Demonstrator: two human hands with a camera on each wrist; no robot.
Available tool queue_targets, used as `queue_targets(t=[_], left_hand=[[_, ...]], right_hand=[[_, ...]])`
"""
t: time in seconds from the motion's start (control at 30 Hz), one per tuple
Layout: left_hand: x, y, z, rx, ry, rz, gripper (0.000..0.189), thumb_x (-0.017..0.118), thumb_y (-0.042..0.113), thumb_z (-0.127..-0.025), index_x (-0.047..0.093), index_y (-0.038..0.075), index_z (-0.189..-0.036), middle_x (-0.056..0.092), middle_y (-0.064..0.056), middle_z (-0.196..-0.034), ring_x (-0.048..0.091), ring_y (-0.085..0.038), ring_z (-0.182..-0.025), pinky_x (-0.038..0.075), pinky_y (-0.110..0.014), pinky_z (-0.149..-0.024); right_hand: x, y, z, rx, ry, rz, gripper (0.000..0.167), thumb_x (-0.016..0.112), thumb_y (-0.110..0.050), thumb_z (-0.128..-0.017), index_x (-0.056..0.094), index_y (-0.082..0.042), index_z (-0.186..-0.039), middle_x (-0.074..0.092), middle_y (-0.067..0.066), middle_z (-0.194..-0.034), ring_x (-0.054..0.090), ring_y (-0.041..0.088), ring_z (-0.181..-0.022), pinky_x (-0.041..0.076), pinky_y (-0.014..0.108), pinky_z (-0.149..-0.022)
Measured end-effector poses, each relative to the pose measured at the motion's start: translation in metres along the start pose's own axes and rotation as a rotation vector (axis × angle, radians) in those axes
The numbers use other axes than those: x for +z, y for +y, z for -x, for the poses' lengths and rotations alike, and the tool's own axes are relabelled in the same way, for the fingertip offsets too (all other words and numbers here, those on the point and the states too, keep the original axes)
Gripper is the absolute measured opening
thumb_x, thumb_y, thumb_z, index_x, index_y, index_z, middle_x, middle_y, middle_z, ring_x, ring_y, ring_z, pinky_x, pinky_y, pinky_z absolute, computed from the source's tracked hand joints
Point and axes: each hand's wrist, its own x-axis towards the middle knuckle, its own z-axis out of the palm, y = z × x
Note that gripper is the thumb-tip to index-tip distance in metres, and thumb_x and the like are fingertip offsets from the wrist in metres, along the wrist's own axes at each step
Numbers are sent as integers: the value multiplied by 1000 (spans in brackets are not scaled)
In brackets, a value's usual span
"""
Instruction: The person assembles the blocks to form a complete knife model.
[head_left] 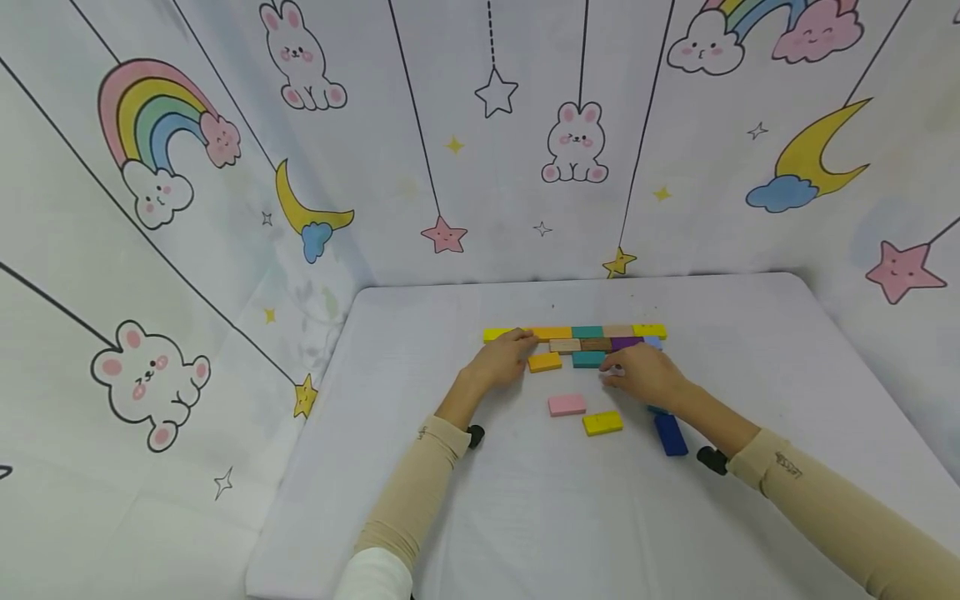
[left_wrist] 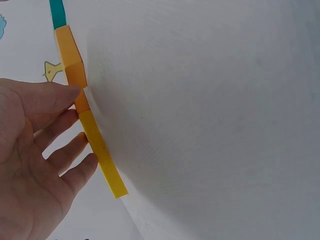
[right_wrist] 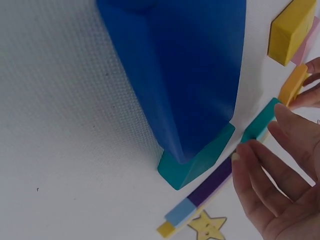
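Observation:
Small flat wooden blocks lie in rows. The back row has a yellow block at its left end and orange blocks beside it. My left hand rests at this end, thumb and fingertips touching the orange and yellow blocks. A separate orange block lies just right of that hand. My right hand is at the right end of a teal block in the front row, fingertips touching or very close to it. Behind it are a tan block, a brown block and a purple block.
Nearer me lie a pink block and a yellow block. A dark blue block sits below my right wrist, with another teal block against its far end. A printed cloth hangs behind the white table.

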Motion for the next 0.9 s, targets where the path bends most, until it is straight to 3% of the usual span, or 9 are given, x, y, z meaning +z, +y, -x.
queue_targets(t=[0.4, 0.63, 0.9], left_hand=[[0, 0, -1, -4, -5, 3, 52, 57, 16, -107, 48, 16, -158, 43, -3, -162, 42, -20, -149, 34, -35, -124], [1, -1, -6, -6, -17, -10, 52, 56, 14, -107, 47, 16, -158, 44, -2, -162, 42, -19, -149, 35, -34, -124], [0, -5, -11, -10, -17, -13, 48, 61, 18, -106, 55, 15, -153, 46, -3, -160, 44, -20, -148, 36, -35, -123]], right_hand=[[2, -1, -5, -17, 2, -19, 25, 81, -24, -93, 81, -10, -114, 79, 7, -108, 65, 17, -81, 59, 30, -67], [5, 0, -9, -48, 30, 6, 28, 82, -26, -92, 80, -8, -114, 79, 7, -107, 73, 24, -92, 64, 37, -74], [7, 2, -12, -45, 15, 31, 28, 81, -29, -93, 81, -10, -115, 78, 6, -107, 71, 21, -89, 63, 36, -73]])
